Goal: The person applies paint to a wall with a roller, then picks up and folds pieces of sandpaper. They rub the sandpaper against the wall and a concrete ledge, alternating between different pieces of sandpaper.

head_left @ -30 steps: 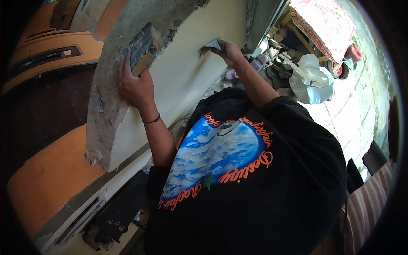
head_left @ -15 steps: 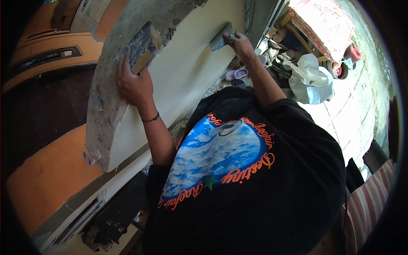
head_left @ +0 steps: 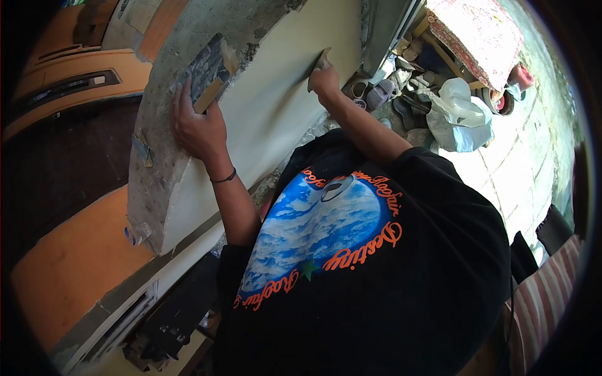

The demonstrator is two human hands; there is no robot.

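Observation:
My left hand (head_left: pixel 197 128) is closed around the lower edge of a grey-smeared board (head_left: pixel 210 66) with a wooden strip along it, over the rough top of a low wall. In my right hand (head_left: pixel 326 81) is a thin, curved sheet (head_left: pixel 322 60), held close to the pale side face of the wall (head_left: pixel 276 81). The fingertips of my right hand are partly hidden behind the hand. The wall's grey concrete top (head_left: pixel 157 125) is rough and chipped along its edge.
A crumpled scrap (head_left: pixel 143 149) and a clear plastic cup (head_left: pixel 139 234) sit on the wall top. Right of the wall are shoes (head_left: pixel 380 94), a white plastic bag (head_left: pixel 461 119) and a patterned cloth (head_left: pixel 476 37). A dark metal frame (head_left: pixel 392 31) stands beyond my right hand.
My right hand has moved left and slightly down with the sheet, which now looks more edge-on and bent. My left hand and the board have hardly moved.

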